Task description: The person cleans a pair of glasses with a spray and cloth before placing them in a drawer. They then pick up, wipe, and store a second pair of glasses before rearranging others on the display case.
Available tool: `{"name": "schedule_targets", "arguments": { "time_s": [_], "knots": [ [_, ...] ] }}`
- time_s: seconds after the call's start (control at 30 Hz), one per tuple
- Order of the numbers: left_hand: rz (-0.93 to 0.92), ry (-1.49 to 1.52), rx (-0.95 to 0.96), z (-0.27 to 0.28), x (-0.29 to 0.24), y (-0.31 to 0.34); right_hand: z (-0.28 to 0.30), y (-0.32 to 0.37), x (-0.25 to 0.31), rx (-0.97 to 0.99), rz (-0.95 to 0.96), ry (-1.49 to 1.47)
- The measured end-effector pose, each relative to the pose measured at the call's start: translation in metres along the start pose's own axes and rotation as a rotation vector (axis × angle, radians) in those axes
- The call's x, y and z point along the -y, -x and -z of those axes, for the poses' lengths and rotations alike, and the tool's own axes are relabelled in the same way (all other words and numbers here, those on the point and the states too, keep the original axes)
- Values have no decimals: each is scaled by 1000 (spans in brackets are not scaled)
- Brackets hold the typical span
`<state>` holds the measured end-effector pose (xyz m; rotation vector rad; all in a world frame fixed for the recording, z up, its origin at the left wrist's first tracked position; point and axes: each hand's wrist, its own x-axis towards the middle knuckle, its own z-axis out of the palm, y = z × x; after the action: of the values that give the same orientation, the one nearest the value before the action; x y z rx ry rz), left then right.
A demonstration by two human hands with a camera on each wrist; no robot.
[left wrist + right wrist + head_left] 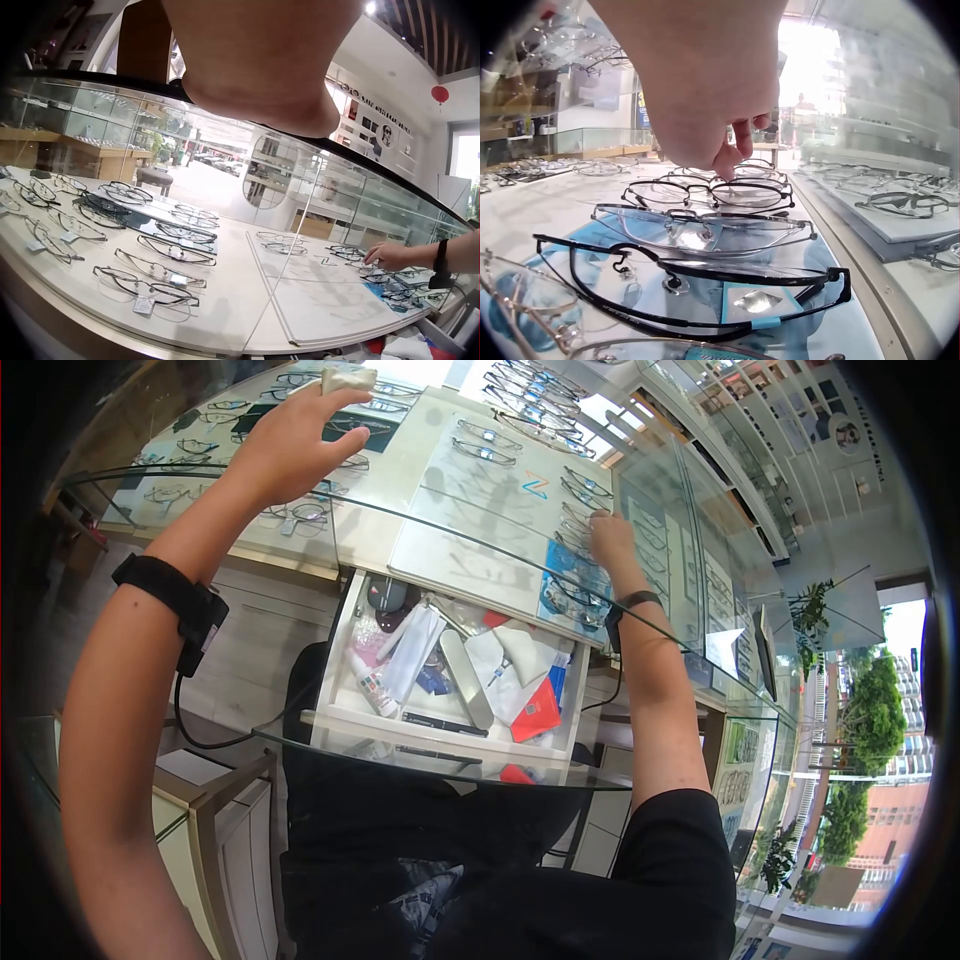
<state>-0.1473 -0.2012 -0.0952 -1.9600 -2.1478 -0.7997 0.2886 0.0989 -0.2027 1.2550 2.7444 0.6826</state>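
My left hand [290, 445] is raised over the glass display counter, thumb spread from the index finger. A pale beige cloth [348, 379] sticks out past its fingers, held in the hand. In the left wrist view the fingers are hidden behind the wrist. Inside the counter, my right hand [612, 542] reaches down to a row of eyeglasses. Its curled fingertips [726, 163] pinch at the rim of one dark-framed pair of eyeglasses [739, 196]. Nearer the camera lie more pairs, including black half-rim eyeglasses [705, 274] on a blue sheet [832, 315].
Below the counter an open drawer [330, 705] holds a red packet [537, 712], a grey eyeglass case [465, 680], a small bottle and another cloth. Glass panes [440, 525] edge the counter. Several eyeglasses [154, 289] lie on its left side, beside a white display board [440, 490].
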Motion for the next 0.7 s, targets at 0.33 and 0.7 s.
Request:
{"name": "schedule_targets", "arguments": {
  "time_s": [0.33,0.7],
  "knots": [
    [-19,11,-28,0,-1,0,8,4,8,-128,-39,-54],
    [-7,21,-15,0,-1,0,134,71,129,-180,629,-296]
  ]
}}
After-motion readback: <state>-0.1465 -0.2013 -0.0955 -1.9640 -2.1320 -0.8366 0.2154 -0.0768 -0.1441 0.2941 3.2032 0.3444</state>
